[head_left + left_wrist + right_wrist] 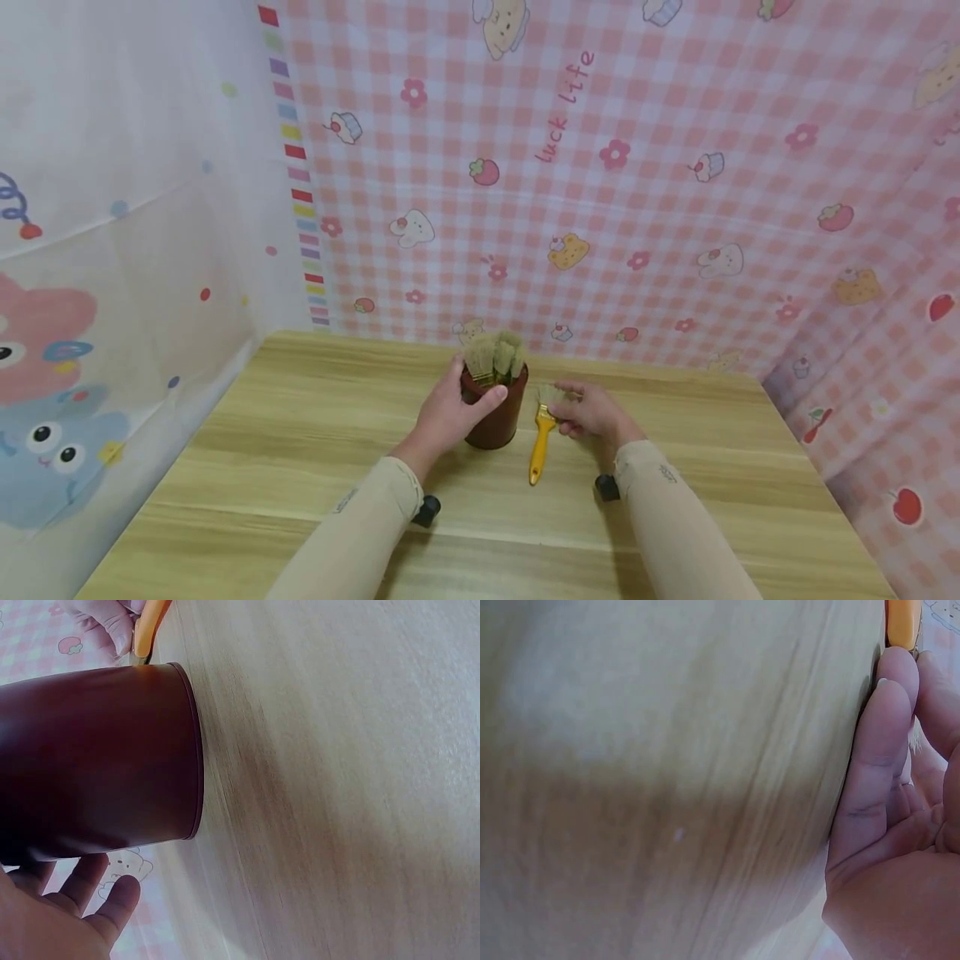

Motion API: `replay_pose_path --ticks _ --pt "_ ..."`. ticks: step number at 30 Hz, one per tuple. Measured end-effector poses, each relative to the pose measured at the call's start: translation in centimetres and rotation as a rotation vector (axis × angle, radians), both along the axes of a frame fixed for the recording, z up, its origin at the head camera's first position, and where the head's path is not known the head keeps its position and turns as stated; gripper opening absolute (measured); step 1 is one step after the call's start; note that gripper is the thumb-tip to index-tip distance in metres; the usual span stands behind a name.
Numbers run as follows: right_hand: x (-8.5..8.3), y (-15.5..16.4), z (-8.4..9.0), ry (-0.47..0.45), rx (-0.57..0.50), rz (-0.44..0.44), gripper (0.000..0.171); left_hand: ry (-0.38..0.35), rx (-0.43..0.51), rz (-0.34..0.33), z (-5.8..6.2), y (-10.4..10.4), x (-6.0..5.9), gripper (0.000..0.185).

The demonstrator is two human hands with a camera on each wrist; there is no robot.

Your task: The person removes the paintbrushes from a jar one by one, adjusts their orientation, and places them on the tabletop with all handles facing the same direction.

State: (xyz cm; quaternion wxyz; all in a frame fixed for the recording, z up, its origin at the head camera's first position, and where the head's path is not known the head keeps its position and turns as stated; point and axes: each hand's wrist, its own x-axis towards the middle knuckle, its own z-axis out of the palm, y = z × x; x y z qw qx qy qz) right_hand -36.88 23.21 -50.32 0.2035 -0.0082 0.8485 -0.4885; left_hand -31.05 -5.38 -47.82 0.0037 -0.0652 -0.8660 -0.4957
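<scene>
1. The left hand (444,414) is gripping the brown cup (495,412) of brushes, standing mid-table (315,433).
2. The right hand (592,411) is pinching the yellow brush (540,437) lying beside the cup; it looks light and stiff, best held by its handle.

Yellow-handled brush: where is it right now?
In the head view the yellow-handled brush lies flat on the wooden table, just right of the dark red cup held by the left hand. The right hand touches its bristle end.
</scene>
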Motion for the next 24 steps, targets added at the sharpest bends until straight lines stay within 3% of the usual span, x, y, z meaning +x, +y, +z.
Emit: replay_pose_path --ticks 10,24 --pt "0.20 -0.23 0.27 0.051 0.015 0.020 0.066 -0.006 -0.025 -0.001 0.12 -0.03 -0.02 0.111" --pt "0.73 -0.98 -0.22 0.198 0.170 0.004 0.071 -0.002 -0.014 -0.003 -0.25 -0.05 -0.10 0.108"
